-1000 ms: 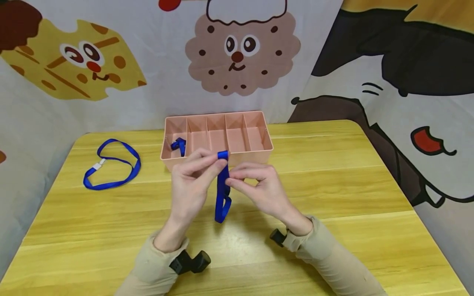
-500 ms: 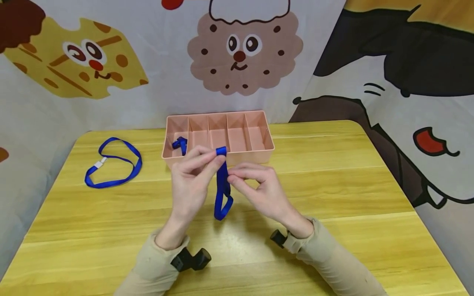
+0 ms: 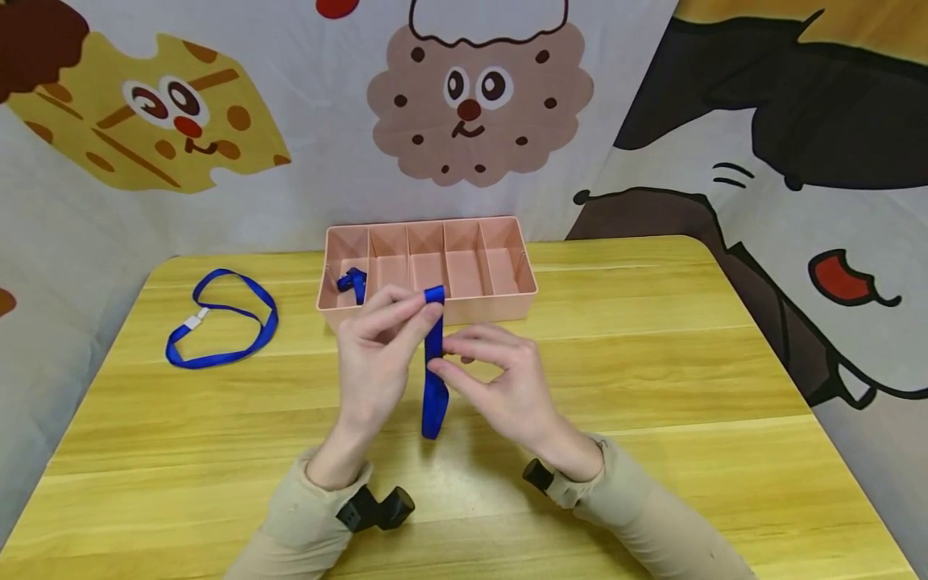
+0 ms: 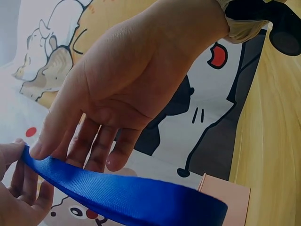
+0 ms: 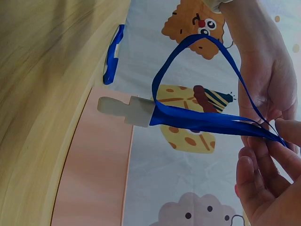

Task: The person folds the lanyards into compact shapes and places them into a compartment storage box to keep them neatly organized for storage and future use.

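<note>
In the head view, a folded blue lanyard (image 3: 434, 407) hangs over the table in front of the box. My left hand (image 3: 373, 358) pinches its top fold between thumb and index finger. Lower down, my right hand (image 3: 507, 379) pinches the strap from the side, thumb across the front. In the right wrist view a pale clip (image 5: 126, 111) points down at the strap's lower end, with one loop of strap bowed outward. The left wrist view has the strap (image 4: 131, 190) stretching away from my fingers, close to the lens.
A pink box (image 3: 482, 306) with several compartments stands at the back; its leftmost compartment holds a bundled blue lanyard (image 3: 353, 282). Another blue lanyard (image 3: 225, 356) with a white clip lies spread in a loop on the table (image 3: 652, 338) at left. Cartoon-printed cloth (image 3: 304, 97) hangs behind.
My right hand has slid down the strap, and its thumb has come across the front. The open loop at the lanyard's bottom now looks flat. My left hand has barely moved.
</note>
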The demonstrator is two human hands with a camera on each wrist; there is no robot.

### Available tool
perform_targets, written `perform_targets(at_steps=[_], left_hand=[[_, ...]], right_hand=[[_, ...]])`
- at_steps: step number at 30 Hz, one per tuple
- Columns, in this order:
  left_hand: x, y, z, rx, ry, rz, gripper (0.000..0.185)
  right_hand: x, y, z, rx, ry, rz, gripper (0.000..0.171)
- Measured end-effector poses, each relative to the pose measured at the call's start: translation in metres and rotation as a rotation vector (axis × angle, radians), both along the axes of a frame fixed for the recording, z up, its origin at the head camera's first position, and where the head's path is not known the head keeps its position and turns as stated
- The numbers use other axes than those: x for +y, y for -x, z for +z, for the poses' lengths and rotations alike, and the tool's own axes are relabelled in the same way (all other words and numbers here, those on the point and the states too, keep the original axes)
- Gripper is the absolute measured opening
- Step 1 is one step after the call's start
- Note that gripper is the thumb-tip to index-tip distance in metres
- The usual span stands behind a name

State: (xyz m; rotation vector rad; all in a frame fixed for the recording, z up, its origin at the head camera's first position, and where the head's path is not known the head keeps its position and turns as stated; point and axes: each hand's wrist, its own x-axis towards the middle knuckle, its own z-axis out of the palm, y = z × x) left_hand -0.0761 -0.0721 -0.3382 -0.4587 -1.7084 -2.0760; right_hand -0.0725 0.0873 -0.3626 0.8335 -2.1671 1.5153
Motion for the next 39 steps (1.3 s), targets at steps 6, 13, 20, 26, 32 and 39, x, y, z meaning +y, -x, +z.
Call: perform_targets(at_steps=[6,13,20,26,32,39], left_hand=[[0.0,0.0,0.0,-0.009,0.0,-0.002,0.047],[0.0,0.001,0.0,-0.011,-0.03,-0.028,0.046],[-0.004,0.001,0.001,-0.067,-0.033,-0.066,0.027],[-0.01,0.003,0.003,-0.131,-0.015,-0.023,0.028],[-0.013,0.006,0.004,-0.151,-0.031,-0.006,0.033],[-0.017,0.011,0.005,-0.155,-0.061,0.018,0.034]], right_hand=[[-0.001,0.0,0.0,-0.034,0.006,0.006,0.013],[-0.002,0.0,-0.002,-0.07,-0.006,0.003,0.005],[-0.001,0.002,-0.002,-0.105,0.001,0.049,0.003],[0.001,0.003,0.002,-0.206,-0.018,0.123,0.004],[0.003,0.004,0.004,-0.292,-0.053,0.164,0.004],[0.005,0.006,0.005,-0.425,-0.074,0.19,0.006]])
